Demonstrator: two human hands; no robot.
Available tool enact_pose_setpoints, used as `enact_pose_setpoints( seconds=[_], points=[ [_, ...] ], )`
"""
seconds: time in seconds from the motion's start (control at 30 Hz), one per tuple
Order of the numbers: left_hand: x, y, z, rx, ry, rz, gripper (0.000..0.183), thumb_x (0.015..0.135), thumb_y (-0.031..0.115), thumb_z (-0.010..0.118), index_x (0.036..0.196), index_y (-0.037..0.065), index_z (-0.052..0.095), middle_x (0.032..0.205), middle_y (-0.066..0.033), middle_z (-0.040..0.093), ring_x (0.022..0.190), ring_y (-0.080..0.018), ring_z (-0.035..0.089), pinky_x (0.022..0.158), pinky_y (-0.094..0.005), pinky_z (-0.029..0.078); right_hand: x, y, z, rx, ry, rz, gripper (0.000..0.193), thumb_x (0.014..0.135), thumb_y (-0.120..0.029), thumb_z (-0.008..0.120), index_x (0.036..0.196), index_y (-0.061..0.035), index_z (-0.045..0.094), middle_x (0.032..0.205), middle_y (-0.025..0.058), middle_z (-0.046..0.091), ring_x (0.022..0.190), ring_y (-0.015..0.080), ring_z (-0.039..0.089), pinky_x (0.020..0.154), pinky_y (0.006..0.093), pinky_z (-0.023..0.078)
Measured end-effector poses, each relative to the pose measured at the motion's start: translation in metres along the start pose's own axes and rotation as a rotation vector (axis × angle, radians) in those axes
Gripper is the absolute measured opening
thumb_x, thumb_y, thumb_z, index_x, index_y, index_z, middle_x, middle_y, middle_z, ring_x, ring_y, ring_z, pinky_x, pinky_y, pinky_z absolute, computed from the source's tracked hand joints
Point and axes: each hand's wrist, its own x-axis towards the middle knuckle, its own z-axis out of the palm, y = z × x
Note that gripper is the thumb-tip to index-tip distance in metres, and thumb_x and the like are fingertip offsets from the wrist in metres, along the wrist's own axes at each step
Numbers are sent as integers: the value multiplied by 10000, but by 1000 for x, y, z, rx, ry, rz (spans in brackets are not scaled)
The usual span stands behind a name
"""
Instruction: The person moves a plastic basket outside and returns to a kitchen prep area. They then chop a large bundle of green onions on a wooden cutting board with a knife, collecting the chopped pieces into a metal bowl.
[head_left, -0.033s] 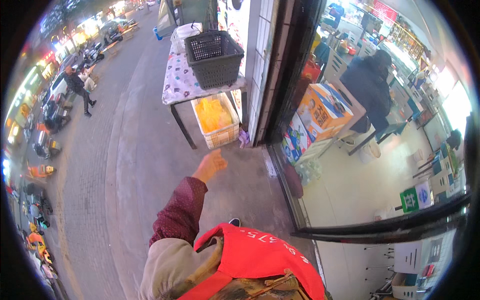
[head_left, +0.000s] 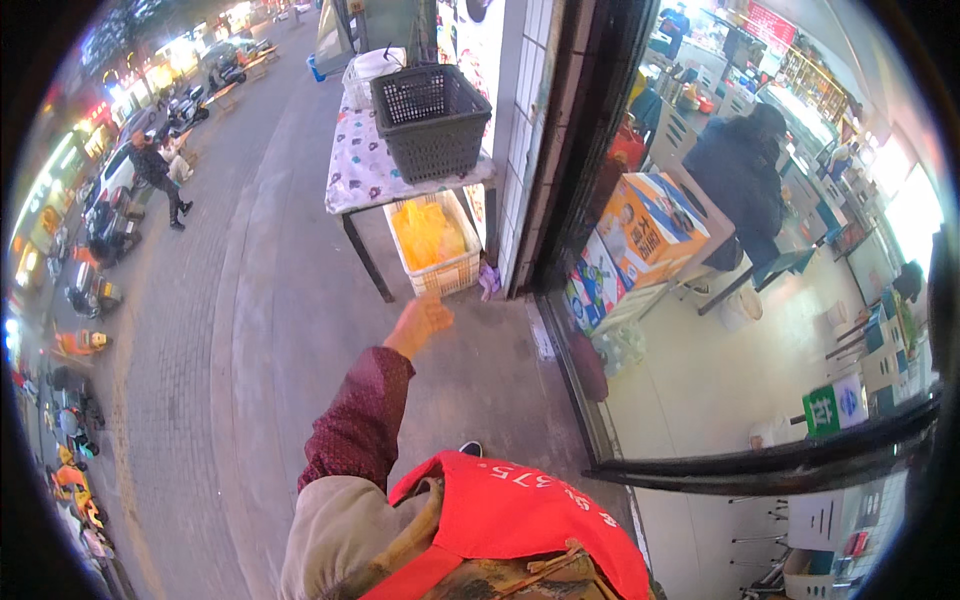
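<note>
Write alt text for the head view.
A person's left hand, blurred, is held out toward a white crate of yellow plastic under a covered table with a dark grey basket on top. A paved street lies left; a lit interior behind glass lies right.

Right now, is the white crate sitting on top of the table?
No, the white crate is underneath the table, and the gray basket stands on top.

The dark grey rectangular basket [head_left: 433,152] is matt plastic; the white patterned desk cover [head_left: 358,163] looks smooth, faintly glossy. The cream slatted crate [head_left: 450,277] is plastic, the crumpled yellow bag [head_left: 428,232] thin film. The maroon dotted sleeve [head_left: 357,418] is matt cloth.
</note>
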Motion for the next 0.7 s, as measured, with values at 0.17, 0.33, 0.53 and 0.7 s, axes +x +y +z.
enact_pose_setpoints(
  seconds=[0.17,0.33,0.53,0.7],
  points=[
    [108,105,39,-59,285,131,646,926,446,595,1287,-55,405,1173,-261,528,1089,-390,564,915,-471,510,56,-94,-12,-48,-37,-72,209,712,-256,648,660,-56,683,647,136,662,646,306,678,575,434,526],
    [233,149,46,111,302,336,812,887,465,638,1423,-45,303,1300,-295,442,1137,-430,531,949,-472,493,122,-157,-43,-106,-71,-115,202,702,-255,650,658,-60,685,648,136,661,652,309,678,577,438,524],
    [343,181,14,386,167,598,847,769,183,798,1445,11,317,1381,-174,427,1189,-383,519,1013,-486,442,202,-202,-97,-179,-115,-134,194,691,-253,653,656,-65,687,649,136,660,660,314,677,580,443,522],
    [388,216,19,927,508,802,830,767,162,790,1451,68,330,1445,-165,376,1284,-381,425,1090,-534,343,254,-243,-141,-224,-138,-134,188,681,-251,655,654,-69,688,650,135,659,666,318,677,583,447,520]
  ],
)
